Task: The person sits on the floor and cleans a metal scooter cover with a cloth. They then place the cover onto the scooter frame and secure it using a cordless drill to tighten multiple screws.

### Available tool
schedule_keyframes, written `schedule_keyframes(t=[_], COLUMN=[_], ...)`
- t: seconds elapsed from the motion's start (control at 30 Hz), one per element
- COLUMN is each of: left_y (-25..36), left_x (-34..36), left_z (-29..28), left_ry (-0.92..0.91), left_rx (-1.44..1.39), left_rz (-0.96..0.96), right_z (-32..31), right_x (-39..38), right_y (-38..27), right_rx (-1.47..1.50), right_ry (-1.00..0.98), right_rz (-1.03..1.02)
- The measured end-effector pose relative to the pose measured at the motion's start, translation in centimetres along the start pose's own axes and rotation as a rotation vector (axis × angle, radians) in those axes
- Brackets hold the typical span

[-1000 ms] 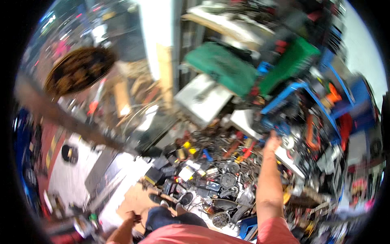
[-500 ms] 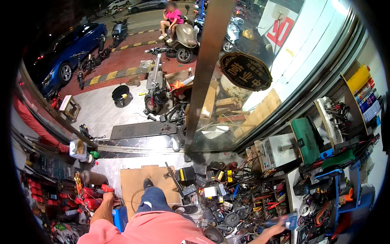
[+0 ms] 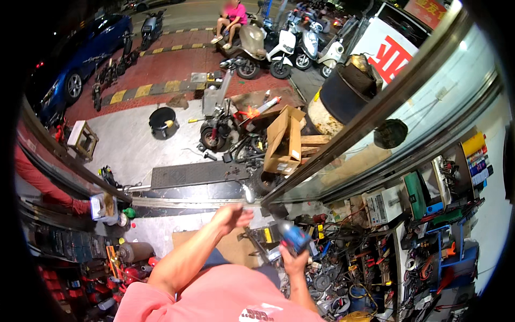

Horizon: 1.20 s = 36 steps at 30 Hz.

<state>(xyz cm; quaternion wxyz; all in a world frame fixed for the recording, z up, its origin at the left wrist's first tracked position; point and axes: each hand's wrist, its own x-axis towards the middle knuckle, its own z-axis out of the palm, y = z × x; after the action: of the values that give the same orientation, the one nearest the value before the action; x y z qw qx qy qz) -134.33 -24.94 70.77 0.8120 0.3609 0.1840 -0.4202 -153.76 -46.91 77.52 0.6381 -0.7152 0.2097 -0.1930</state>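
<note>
My right hand [image 3: 294, 261] grips the handle of a blue cordless drill [image 3: 293, 238] in front of my body. The drill's nose points away from me, towards the doorway, and is somewhat blurred. My left hand [image 3: 233, 217] is raised left of the drill, its fingers stretched out and holding nothing. It is near the metal door track [image 3: 188, 203]. Beyond the track, a dark grey ramp plate [image 3: 196, 175] lies across the threshold. Past that stands a partly stripped scooter [image 3: 214, 126], with loose parts on the floor beside it.
A framed glass door [image 3: 370, 115] stands at the right, near an open cardboard box [image 3: 284, 140]. Piled parts [image 3: 322, 282] crowd the floor to my right, beside loaded shelves [image 3: 399, 257]. A black bucket [image 3: 162, 122] and a wooden stool [image 3: 83, 139] are outside. A person in pink [image 3: 234, 15] sits on a scooter.
My right hand has brought the drill from the right-hand shelf to in front of me. My left hand has risen from my left side to the middle. The glass door has swung right.
</note>
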Motion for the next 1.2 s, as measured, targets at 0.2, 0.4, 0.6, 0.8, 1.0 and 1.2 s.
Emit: schedule_keyframes(t=[0.2, 0.4, 0.6, 0.8, 1.0, 1.2], left_y=[14.9, 22.6, 30.3, 40.3, 49.0, 60.0], left_x=[-9.7, -12.4, -8.6, -3.4, -1.4, 1.6], left_z=[0.6, -4.3, -9.2, -14.2, -18.5, -25.6], left_ry=[-0.183, -0.187, -0.057, 0.147, 0.305, 0.346], left_rx=[-0.292, -0.38, -0.425, -0.437, -0.511, -0.459], left_rz=[0.265, 0.378, 0.474, 0.494, 0.527, 0.531], right_z=[16.1, 27.2, 36.2, 49.0, 60.2, 72.2], right_x=[5.7, 9.0, 16.5, 25.0, 32.0, 36.3], right_y=[-9.1, -9.5, -3.5, -8.3, -10.6, -9.0], right_rx=[-0.208, -0.002, -0.592, -0.234, -0.252, -0.319], right_ry=[-0.336, -0.473, -0.417, -0.715, -0.895, -0.992], right_rz=[-0.366, -0.235, -1.286, -0.496, -0.596, -0.459])
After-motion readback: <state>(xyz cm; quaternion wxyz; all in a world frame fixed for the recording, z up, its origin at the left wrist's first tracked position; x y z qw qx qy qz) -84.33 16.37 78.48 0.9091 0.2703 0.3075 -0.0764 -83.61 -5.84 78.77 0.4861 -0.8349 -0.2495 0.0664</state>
